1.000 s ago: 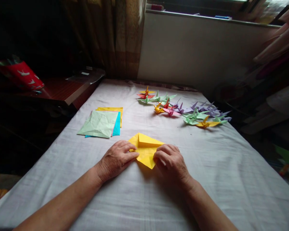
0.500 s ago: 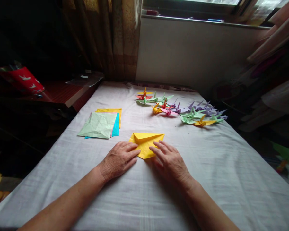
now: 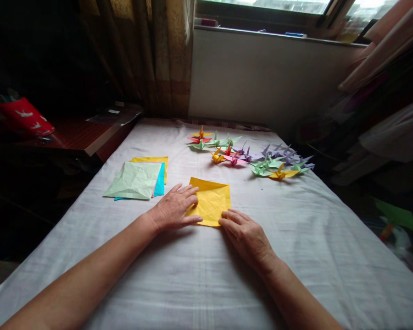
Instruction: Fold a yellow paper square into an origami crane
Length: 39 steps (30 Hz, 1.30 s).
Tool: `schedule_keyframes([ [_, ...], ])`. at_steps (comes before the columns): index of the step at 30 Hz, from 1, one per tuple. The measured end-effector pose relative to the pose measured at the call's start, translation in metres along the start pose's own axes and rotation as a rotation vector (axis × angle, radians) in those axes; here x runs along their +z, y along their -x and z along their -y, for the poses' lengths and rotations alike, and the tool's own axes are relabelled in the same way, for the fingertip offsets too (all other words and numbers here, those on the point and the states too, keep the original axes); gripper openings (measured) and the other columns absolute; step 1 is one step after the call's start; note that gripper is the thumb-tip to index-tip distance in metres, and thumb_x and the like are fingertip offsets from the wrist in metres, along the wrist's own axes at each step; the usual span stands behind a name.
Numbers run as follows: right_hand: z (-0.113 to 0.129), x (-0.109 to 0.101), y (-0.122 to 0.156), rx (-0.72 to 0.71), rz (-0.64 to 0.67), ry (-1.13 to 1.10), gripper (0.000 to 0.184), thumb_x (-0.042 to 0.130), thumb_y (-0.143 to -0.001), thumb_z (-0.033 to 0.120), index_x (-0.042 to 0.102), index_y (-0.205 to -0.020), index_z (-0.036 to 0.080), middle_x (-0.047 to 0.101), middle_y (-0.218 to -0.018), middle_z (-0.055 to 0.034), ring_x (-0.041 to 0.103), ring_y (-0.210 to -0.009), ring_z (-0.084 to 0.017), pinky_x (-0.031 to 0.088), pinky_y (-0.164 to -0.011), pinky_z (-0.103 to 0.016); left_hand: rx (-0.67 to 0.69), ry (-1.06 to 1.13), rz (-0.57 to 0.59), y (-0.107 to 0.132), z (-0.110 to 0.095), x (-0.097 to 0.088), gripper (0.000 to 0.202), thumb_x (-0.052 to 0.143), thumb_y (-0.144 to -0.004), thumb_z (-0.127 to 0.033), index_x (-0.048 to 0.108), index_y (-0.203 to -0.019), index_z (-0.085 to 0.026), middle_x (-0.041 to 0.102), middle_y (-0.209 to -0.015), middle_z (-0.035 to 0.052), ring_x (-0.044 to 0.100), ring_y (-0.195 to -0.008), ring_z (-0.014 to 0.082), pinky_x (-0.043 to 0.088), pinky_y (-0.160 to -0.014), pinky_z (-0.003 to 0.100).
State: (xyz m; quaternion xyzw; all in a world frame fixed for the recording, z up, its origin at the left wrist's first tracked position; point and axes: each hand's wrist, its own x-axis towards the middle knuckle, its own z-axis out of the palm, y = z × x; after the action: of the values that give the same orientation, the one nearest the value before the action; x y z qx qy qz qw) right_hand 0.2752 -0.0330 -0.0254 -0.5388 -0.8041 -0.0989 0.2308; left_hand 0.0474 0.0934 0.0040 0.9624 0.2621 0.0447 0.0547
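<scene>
Hands press flat, fingers spread: left hand (image 3: pixel 174 210) and right hand (image 3: pixel 246 233) pin yellow paper (image 3: pixel 210 201). This likely keeps the sheet from shifting on the cloth (image 3: pixel 313 238).

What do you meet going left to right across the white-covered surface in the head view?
Stack of flat paper sheets → left hand → yellow paper → right hand → orange-yellow crane at the right end of the folded cranes.

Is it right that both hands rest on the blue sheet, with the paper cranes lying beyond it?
Not quite: the head view shows the left hand and right hand on a yellow sheet. The cranes do lie beyond it.
</scene>
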Motion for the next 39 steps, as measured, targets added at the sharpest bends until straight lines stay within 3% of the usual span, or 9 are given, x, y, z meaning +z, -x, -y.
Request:
schedule_keyframes([
  [4, -0.004, 0.003, 0.004, 0.062, 0.021, 0.024, 0.022, 0.050, -0.094, 0.016, 0.071, -0.094, 0.022, 0.074, -0.106, -0.0062, 0.069, -0.101, -0.022, 0.058, -0.089, -0.034, 0.012, 0.078, 0.088, 0.003, 0.015, -0.004, 0.061, 0.056, -0.082, -0.070, 0.058, -0.117, -0.020, 0.051, -0.145, 0.0162, 0.044, -0.137, 0.0309, 0.026, -0.114, 0.052],
  [7, -0.006, 0.005, 0.004, 0.090, 0.009, 0.034, 0.022, 0.050, -0.095, 0.019, 0.072, -0.094, 0.022, 0.075, -0.106, -0.0057, 0.069, -0.101, -0.024, 0.058, -0.088, -0.036, 0.000, 0.068, 0.106, 0.012, 0.013, -0.003, 0.082, 0.064, -0.072, -0.074, 0.052, -0.131, -0.020, 0.045, -0.149, 0.0184, 0.039, -0.140, 0.0345, 0.022, -0.116, 0.054],
  [9, -0.007, 0.006, 0.003, 0.099, -0.003, 0.017, 0.023, 0.049, -0.096, 0.020, 0.072, -0.095, 0.022, 0.075, -0.106, -0.0055, 0.070, -0.100, -0.024, 0.058, -0.087, -0.036, -0.011, 0.038, 0.087, 0.018, 0.009, 0.000, 0.083, 0.065, -0.072, -0.073, 0.050, -0.136, -0.022, 0.044, -0.150, 0.0177, 0.040, -0.139, 0.0354, 0.021, -0.116, 0.055],
  [14, -0.010, 0.005, 0.003, 0.114, -0.005, -0.022, 0.025, 0.047, -0.096, 0.020, 0.073, -0.094, 0.023, 0.075, -0.105, -0.0063, 0.069, -0.102, -0.022, 0.057, -0.089, -0.035, 0.022, -0.027, -0.024, 0.023, 0.001, 0.007, 0.055, 0.062, -0.086, -0.057, 0.058, -0.130, -0.026, 0.055, -0.142, 0.0137, 0.050, -0.132, 0.0331, 0.017, -0.117, 0.057],
  [18, -0.013, 0.006, 0.005, 0.132, -0.020, -0.018, 0.024, 0.048, -0.096, 0.021, 0.072, -0.093, 0.022, 0.075, -0.106, -0.0064, 0.070, -0.101, -0.024, 0.057, -0.088, -0.036, 0.109, -0.060, -0.124, 0.017, 0.003, 0.009, 0.033, 0.062, -0.088, -0.037, 0.065, -0.119, -0.024, 0.057, -0.141, 0.0095, 0.048, -0.134, 0.0317, 0.011, -0.119, 0.057],
  [23, -0.012, 0.006, 0.004, 0.145, -0.014, -0.030, 0.022, 0.050, -0.094, 0.018, 0.071, -0.094, 0.021, 0.074, -0.107, -0.0069, 0.069, -0.103, -0.024, 0.056, -0.090, -0.037, 0.190, -0.033, -0.144, 0.006, 0.009, 0.008, 0.021, 0.055, -0.090, -0.019, 0.068, -0.106, -0.023, 0.064, -0.133, 0.0056, 0.052, -0.131, 0.0309, 0.020, -0.118, 0.057],
  [30, -0.002, 0.003, 0.003, 0.196, 0.018, -0.047, 0.015, 0.056, -0.091, 0.024, 0.071, -0.090, 0.024, 0.074, -0.110, -0.0059, 0.066, -0.107, -0.026, 0.053, -0.092, -0.042, 0.147, 0.198, -0.136, 0.020, 0.000, 0.010, 0.017, 0.051, -0.089, -0.019, 0.068, -0.089, -0.021, 0.073, -0.118, 0.0025, 0.060, -0.123, 0.0266, 0.031, -0.114, 0.053],
  [35, -0.006, 0.005, 0.007, 0.290, 0.030, -0.111, 0.018, 0.054, -0.091, 0.026, 0.072, -0.089, 0.024, 0.072, -0.114, -0.0068, 0.064, -0.113, -0.028, 0.050, -0.095, -0.045, 0.037, 0.326, -0.202, 0.025, 0.000, 0.021, 0.022, 0.053, -0.087, -0.021, 0.069, -0.101, -0.022, 0.074, -0.114, 0.0058, 0.064, -0.116, 0.0238, 0.040, -0.110, 0.048],
  [39, -0.010, 0.006, 0.009, 0.390, 0.017, -0.135, 0.017, 0.055, -0.090, 0.029, 0.072, -0.087, 0.025, 0.073, -0.113, -0.0069, 0.061, -0.116, -0.030, 0.048, -0.095, -0.049, -0.015, 0.358, -0.287, 0.021, -0.003, 0.025, 0.020, 0.054, -0.088, -0.025, 0.070, -0.099, -0.020, 0.075, -0.107, 0.0067, 0.066, -0.109, 0.0231, 0.047, -0.103, 0.042],
])
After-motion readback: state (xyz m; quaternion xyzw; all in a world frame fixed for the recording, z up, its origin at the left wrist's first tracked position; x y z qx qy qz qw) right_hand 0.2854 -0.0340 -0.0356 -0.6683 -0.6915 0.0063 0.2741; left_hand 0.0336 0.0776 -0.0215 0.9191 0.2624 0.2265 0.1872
